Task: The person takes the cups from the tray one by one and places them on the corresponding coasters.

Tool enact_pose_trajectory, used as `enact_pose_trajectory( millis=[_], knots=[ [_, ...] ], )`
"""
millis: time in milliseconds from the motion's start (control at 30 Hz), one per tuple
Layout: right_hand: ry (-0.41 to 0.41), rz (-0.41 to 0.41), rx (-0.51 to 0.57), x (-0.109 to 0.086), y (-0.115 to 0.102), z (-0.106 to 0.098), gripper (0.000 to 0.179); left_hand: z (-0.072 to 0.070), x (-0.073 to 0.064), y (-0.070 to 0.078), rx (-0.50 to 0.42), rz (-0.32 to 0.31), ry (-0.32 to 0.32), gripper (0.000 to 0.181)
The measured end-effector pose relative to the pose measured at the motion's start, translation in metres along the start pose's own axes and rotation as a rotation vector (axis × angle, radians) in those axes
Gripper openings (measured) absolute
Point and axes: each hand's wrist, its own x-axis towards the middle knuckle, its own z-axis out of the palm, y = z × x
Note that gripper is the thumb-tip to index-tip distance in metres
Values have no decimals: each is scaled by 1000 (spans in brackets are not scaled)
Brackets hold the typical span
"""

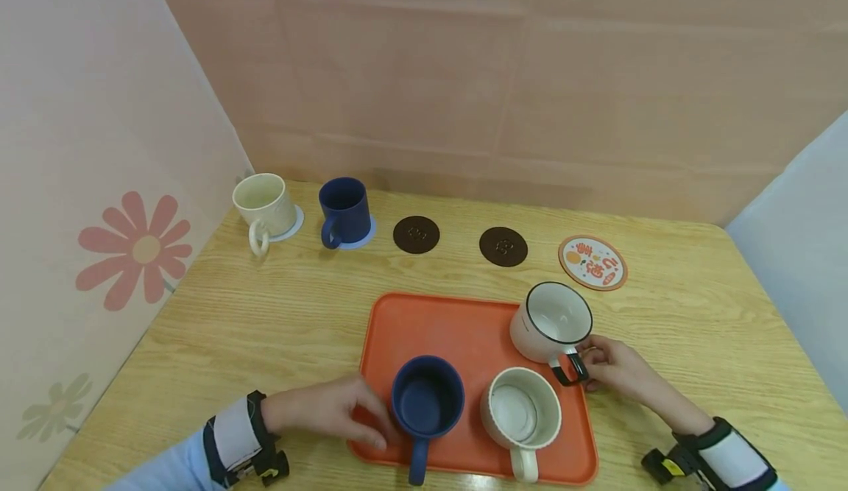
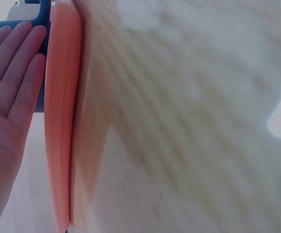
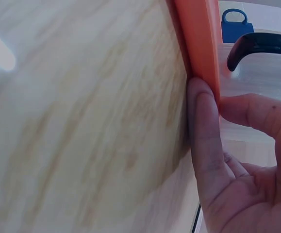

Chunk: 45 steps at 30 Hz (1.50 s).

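An orange tray (image 1: 450,322) lies on the table with three mugs on it: a dark blue mug (image 1: 428,397), a cream mug (image 1: 521,410) and a white mug with a black rim and black handle (image 1: 551,322). My left hand (image 1: 344,411) reaches over the tray's left edge. Its fingers (image 2: 26,63) are extended, with the tips right by the blue mug. At the tray's right edge, beside the black handle, my right hand (image 1: 612,366) pinches the rim, thumb (image 3: 249,109) on the inner side and fingers on the outer side.
Along the back of the table, a pale cream mug (image 1: 261,200) and a blue mug (image 1: 347,211) stand on light coasters. To their right lie two dark brown coasters (image 1: 416,235) and a printed orange-and-white coaster (image 1: 592,263). Paper-covered walls (image 1: 450,86) rise behind and at both sides.
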Motion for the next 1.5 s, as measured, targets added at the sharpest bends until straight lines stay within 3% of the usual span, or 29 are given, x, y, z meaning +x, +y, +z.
enact_pose_trajectory(
  millis=[200, 300, 433, 567, 633, 800, 867, 1067, 1267, 1367, 1500],
  knots=[
    [-5, -4, 7, 1, -1, 0, 34, 6, 2, 2, -61, -37, -34, 21],
    [-3, -7, 0, 0, 0, 0, 34, 7, 4, 4, -52, -24, -57, 24],
    [0, -15, -6, -1, 0, -1, 34, 10, 7, 5, 55, 35, -76, 25],
    [-9, -4, 10, -1, 0, -1, 35, 13, 8, 5, 105, 58, -84, 26],
    [-14, -2, 14, -1, 0, -1, 34, 14, 8, 5, 64, 50, -87, 26],
    [-14, -16, 13, -1, 0, -1, 34, 17, 9, 4, -182, -7, -114, 27],
    [-14, -12, 16, 0, 0, -1, 34, 17, 9, 4, -228, -17, -121, 27],
    [-20, -2, 15, 0, 1, -2, 33, 17, 9, 5, -233, 4, -118, 28],
    [-12, -11, 15, 0, 1, -2, 34, 17, 10, 7, -51, 25, -124, 29],
    [-10, -15, 13, 0, 2, -1, 34, 18, 11, 8, -69, 23, -138, 29],
    [-8, -12, 11, 0, 2, -1, 34, 21, 13, 9, -179, 15, -151, 30]
  ],
)
